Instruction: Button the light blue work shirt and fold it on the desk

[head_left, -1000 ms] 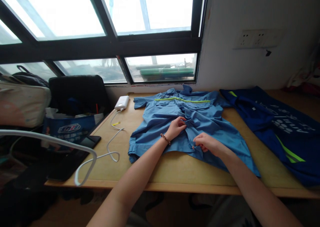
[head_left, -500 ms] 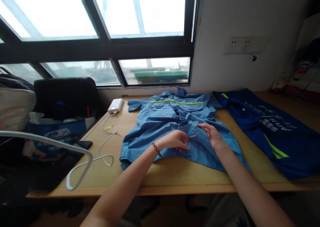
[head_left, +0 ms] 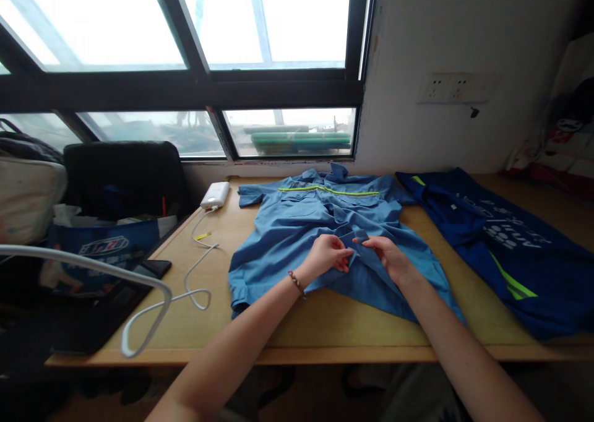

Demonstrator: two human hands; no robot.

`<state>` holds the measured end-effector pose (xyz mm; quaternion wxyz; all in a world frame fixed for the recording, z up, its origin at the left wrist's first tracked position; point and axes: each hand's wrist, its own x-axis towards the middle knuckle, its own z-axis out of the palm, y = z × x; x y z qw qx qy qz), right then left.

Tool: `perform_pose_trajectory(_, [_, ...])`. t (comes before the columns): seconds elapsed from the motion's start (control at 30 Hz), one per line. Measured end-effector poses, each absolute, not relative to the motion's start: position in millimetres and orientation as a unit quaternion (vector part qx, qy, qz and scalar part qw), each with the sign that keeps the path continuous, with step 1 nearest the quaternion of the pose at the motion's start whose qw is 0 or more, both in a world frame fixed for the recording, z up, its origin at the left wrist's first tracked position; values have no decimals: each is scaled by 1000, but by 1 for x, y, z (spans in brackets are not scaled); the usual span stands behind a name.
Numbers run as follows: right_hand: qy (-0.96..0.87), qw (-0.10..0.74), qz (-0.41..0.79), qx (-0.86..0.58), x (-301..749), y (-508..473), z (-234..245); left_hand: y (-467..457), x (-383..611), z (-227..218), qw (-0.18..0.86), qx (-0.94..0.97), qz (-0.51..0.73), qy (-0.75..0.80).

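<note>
A light blue work shirt (head_left: 304, 208) with a yellow-green stripe across its chest lies spread on the wooden table (head_left: 325, 335), collar toward the window. My left hand (head_left: 328, 255), with a braided bracelet at the wrist, has its fingers closed on the shirt's front edge near the lower middle. Close beside it on the right, my right hand (head_left: 385, 255) pinches the front edge of the same shirt between thumb and fingers. The cloth between both hands is lifted a little, and a small pale spot shows there. What exactly lies under the fingertips is hidden.
On the right lies a dark blue garment (head_left: 492, 236) with white lettering and yellow-green strips. A white power bank (head_left: 216, 195) with a white cable (head_left: 197, 267) rests at the left. Past the table's left edge stand a black chair (head_left: 123, 168) and a blue bag (head_left: 106, 242).
My left hand has moved up and right and closed on the shirt's edge. My right hand has come slightly lower, pinching cloth, and the shirt front is pulled up between them.
</note>
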<state>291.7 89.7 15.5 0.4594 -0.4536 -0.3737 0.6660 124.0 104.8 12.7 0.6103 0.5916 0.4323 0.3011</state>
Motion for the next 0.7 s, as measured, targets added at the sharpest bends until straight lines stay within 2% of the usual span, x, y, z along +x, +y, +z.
perform_pose_trajectory(0.23, [-350, 452, 701, -426, 287, 88, 14, 110, 120, 16, 695, 466, 391, 384])
perform_pose_trajectory(0.5, [-316, 458, 708, -435, 288, 91, 11, 109, 121, 17, 685, 460, 411, 388])
perform_pose_trajectory(0.7, [-356, 461, 693, -425, 288, 90, 10, 109, 124, 15, 654, 468, 438, 401])
